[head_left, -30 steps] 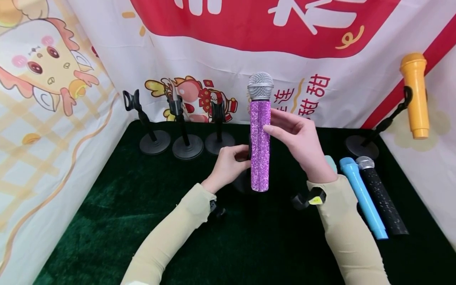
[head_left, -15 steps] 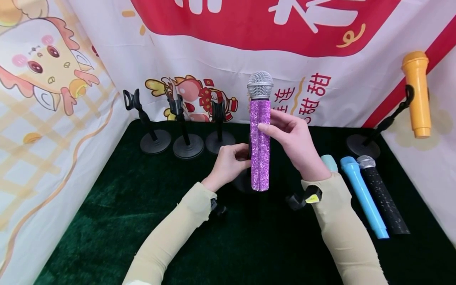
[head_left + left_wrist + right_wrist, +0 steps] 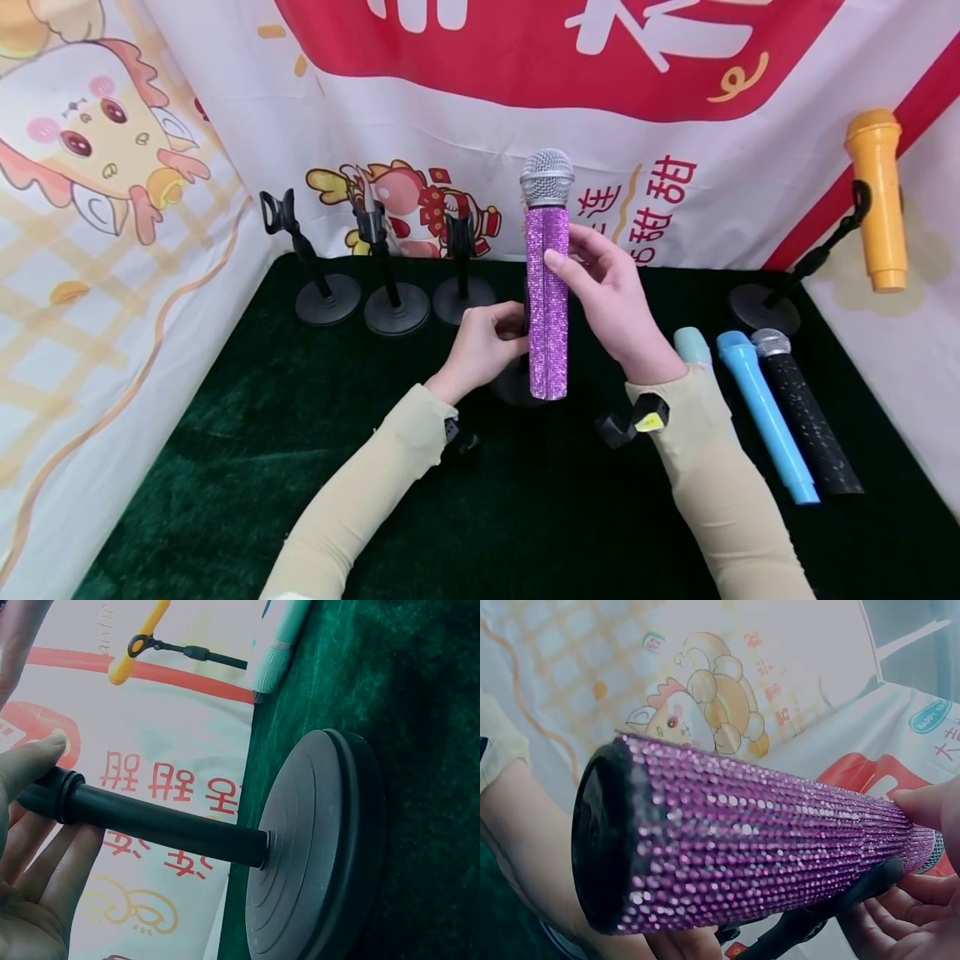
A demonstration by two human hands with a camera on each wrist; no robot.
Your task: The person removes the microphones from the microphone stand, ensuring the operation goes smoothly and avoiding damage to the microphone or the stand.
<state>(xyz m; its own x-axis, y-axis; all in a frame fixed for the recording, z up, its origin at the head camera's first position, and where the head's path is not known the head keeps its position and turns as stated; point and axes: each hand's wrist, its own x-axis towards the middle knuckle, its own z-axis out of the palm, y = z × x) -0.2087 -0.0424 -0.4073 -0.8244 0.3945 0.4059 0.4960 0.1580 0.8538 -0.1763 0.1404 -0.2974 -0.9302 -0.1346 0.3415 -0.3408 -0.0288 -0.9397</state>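
Upright in the head view stands a microphone (image 3: 547, 308) with a silver mesh head and a purple rhinestone handle. My right hand (image 3: 611, 304) holds the handle, thumb across its front and fingers behind. Just behind it is a black microphone stand; its round base (image 3: 300, 840) rests on the cloth. My left hand (image 3: 483, 346) grips the upper part of this stand's pole (image 3: 165, 823). In the right wrist view a black clip arm (image 3: 877, 879) lies against the handle's underside; how far the clip wraps round it is hidden.
Several stands with bare clips, including a left one (image 3: 327, 297), line the back left. An orange microphone (image 3: 877, 204) sits in a stand at the back right. Pale green (image 3: 692, 344), blue (image 3: 768, 417) and black (image 3: 806, 417) microphones lie on the green cloth (image 3: 300, 417).
My right hand and wrist have shifted left, the thumb moving a little up the handle. The purple microphone has risen very slightly. My left hand stays almost still.
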